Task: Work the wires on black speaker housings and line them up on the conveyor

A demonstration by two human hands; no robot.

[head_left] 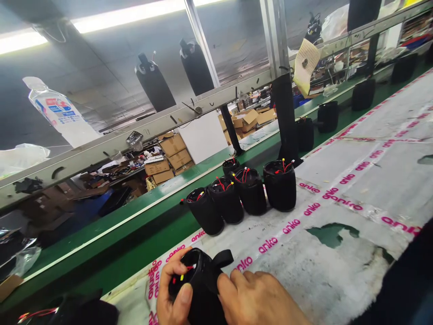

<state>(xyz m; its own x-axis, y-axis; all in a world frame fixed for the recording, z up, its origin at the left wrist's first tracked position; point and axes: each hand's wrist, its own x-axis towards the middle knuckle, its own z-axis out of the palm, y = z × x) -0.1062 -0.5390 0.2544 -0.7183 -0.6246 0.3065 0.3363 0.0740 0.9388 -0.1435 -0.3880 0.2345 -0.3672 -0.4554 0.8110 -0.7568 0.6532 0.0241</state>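
Observation:
A black fabric-covered cylinder (206, 293), open at the top, stands tilted at the bottom middle. Red wires with small red, yellow and white plugs show inside its rim, and a black strap loop (223, 258) sticks out from its upper right. My left hand (174, 289) is closed round the cylinder's left side, fingers over the rim and thumb at the near edge of the opening. Against the right side, below the strap, my right hand (259, 298) presses with curled fingers; its fingertips are partly hidden.
Several similar black cylinders (252, 194) with red wires stand just ahead. Another dark piece with wires (81, 311) lies at bottom left. A green conveyor belt (135, 243) runs beside the covered worktop (270, 266). Above are a metal shelf rail (216, 97) and a plastic bottle (61, 110).

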